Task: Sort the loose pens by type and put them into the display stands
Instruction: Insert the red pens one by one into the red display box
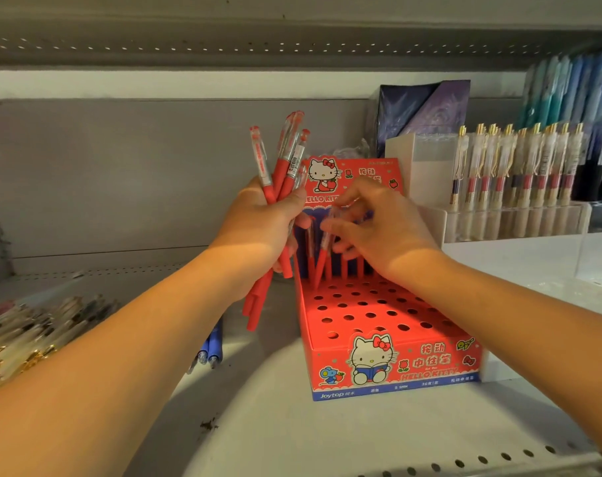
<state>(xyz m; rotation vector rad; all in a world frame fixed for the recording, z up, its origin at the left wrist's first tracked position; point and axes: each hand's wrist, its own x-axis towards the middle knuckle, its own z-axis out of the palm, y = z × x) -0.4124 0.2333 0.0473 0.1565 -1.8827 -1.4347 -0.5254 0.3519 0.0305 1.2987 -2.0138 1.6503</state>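
I've got the left hand (263,218) up at the left of the red display stand (327,358), fingers wrapped tight round a bundle of red pens (281,166). Their clear caps fan out above the fist and the red barrels hang down below it. The right hand (379,225) is over the back of the stand, fingers curled, pinching the clear top of a single red pen (322,258). That one leans a little, with its tip down among the rear holes. I see a few more red pens standing upright in the back row (344,266), partly hidden behind the right hand. The front rows of holes are open.

The stand sits on the white shelf (292,435), cartoon-cat panel facing me. Two blue pens (211,352) lie flat on the shelf just left of it, under my left forearm. Further left there's a loose heap of gold-clipped pens (24,335), blurred. On the right, well apart from the hands, a clear stand (568,218) holds a row of upright gold-clipped pens (516,166).
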